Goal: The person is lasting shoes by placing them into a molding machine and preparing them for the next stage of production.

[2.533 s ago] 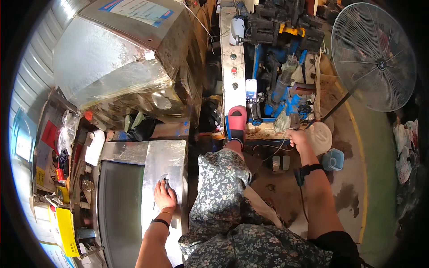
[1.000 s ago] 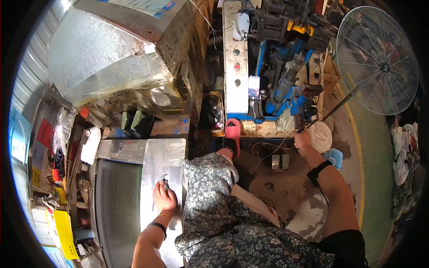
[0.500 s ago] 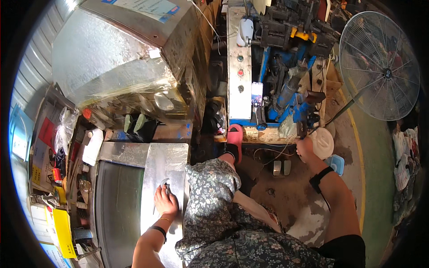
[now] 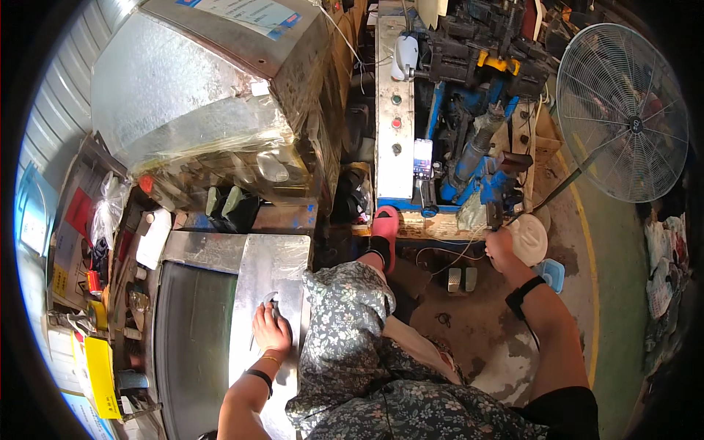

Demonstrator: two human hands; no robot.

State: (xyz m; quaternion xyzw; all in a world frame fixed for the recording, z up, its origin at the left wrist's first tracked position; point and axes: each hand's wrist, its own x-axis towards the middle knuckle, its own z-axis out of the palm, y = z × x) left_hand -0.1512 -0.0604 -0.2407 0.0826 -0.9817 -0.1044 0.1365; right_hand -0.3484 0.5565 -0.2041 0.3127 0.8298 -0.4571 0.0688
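Observation:
My left hand [image 4: 271, 330] rests low over a pale sheet-metal plate [image 4: 253, 363], its fingers closed round a small curved, shiny metal piece [image 4: 280, 299] whose hooked tip shows past the fingertips. The exact kind of that piece is hard to make out. Off to the right, my right hand [image 4: 500, 248] is wrapped around the lower end of a dark lever handle [image 4: 495, 215] on the front of a blue and black machine [image 4: 469, 158]. A smartphone [image 4: 423, 159] with a lit screen stands against the machine's white control panel [image 4: 394, 165].
A large fan [image 4: 635, 125] stands at the far right. Foot pedals [image 4: 462, 279], a white round lid [image 4: 528, 240] and a blue tub [image 4: 551, 274] lie on the floor. A dark conveyor belt [image 4: 194, 345] runs beside the plate, and a cluttered shelf [image 4: 132, 308] stands at left.
The view has shifted slightly, so the machine and fan sit a little lower in the picture. Both hands keep their places and their grips.

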